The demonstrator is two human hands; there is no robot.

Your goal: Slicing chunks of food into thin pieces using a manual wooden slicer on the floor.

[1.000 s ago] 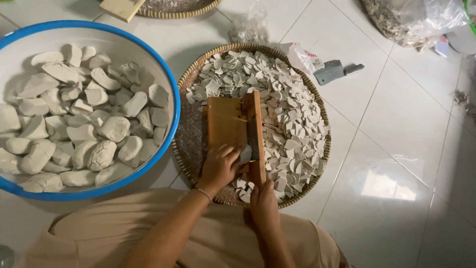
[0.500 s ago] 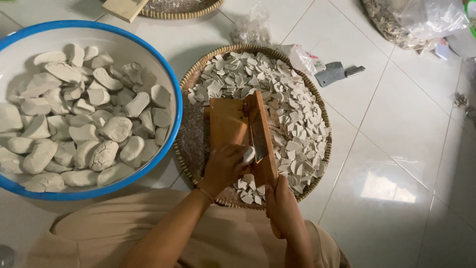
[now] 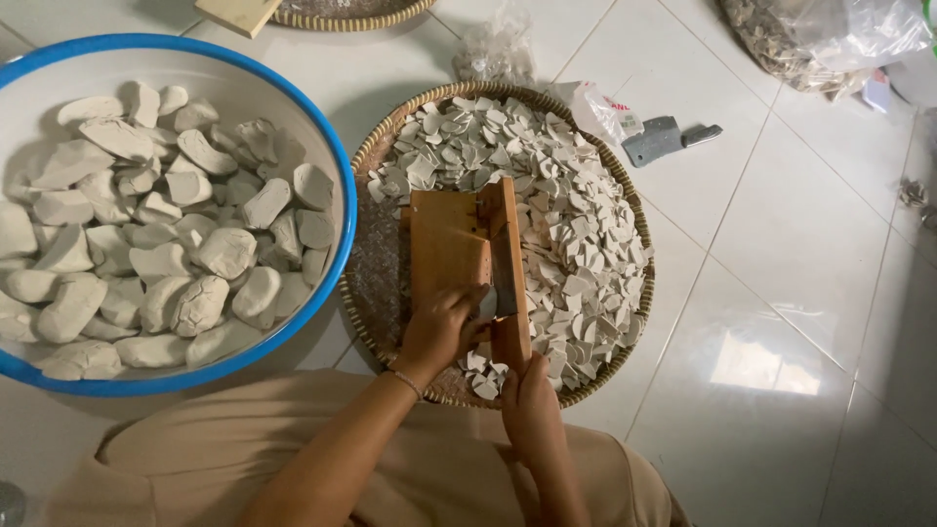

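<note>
The left hand (image 3: 441,330) is closed on a pale grey-white lump (image 3: 485,304), pressing it against the blade of the orange wooden slicer (image 3: 467,249). The right hand (image 3: 527,400) is clamped on the slicer's near end. The fingertips sit just beside the blade, so a slip could nick them. Slices could scatter from the round woven tray (image 3: 386,293) onto the floor. The blue-rimmed basin (image 3: 337,195) lies to the left.

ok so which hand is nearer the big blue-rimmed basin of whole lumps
Left. The left hand rests on the wooden slicer, on the side toward the blue-rimmed basin. The right hand grips the slicer's near end, farther away.
</note>
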